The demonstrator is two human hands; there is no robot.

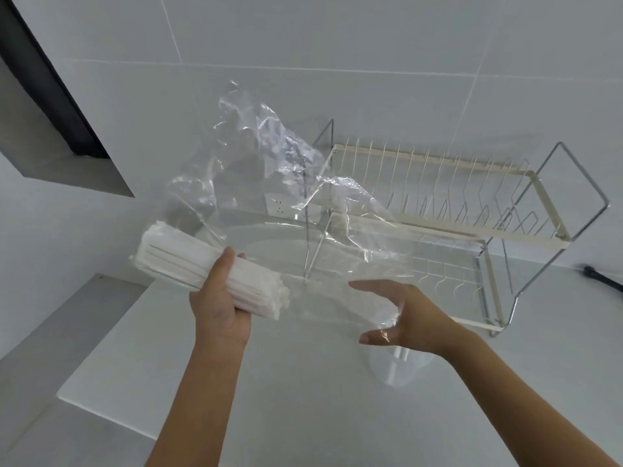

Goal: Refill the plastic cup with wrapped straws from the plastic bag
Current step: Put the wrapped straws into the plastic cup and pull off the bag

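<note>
Left fingers (232,261) clamped around papery wrapped straws (175,261) in crinkled clear plastic bag (269,156); right fingers (367,286) spread, empty.

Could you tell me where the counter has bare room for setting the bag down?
Bare white counter lies between the forearms, left of the clear plastic cup. Crowded on the right: the cream wire dish rack stands behind the cup.
</note>
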